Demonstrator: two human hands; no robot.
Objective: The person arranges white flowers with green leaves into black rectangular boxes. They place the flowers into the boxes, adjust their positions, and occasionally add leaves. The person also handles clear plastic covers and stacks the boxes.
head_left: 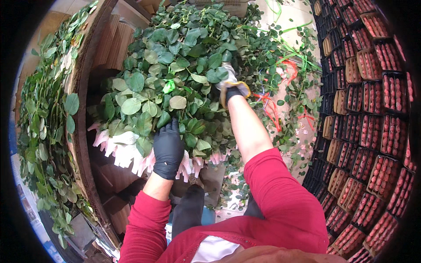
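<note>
Left hand (169,151), black-gloved, lies back-up at the near edge of a heap of leafy stems (193,39); fingers nearly straight and close together, tips among leaves, so whether they pinch a stem cannot be told. Right hand (228,78), in a pale glove with yellow-edged cuff, reaches into the heap's right side; its fingers are buried, grip unreadable. Heap sits directly ahead, both hands touching it. Pink and white fringed wraps (127,151) line its near edge. Left: a rough wooden board (83,87) stands close, tight on that side, more foliage (37,166) hanging beyond it. Right: wider room, a strip of floor (300,13) littered with leaves and red ribbons (272,115), bounded by stacked boxes (372,109) with reddish contents.
</note>
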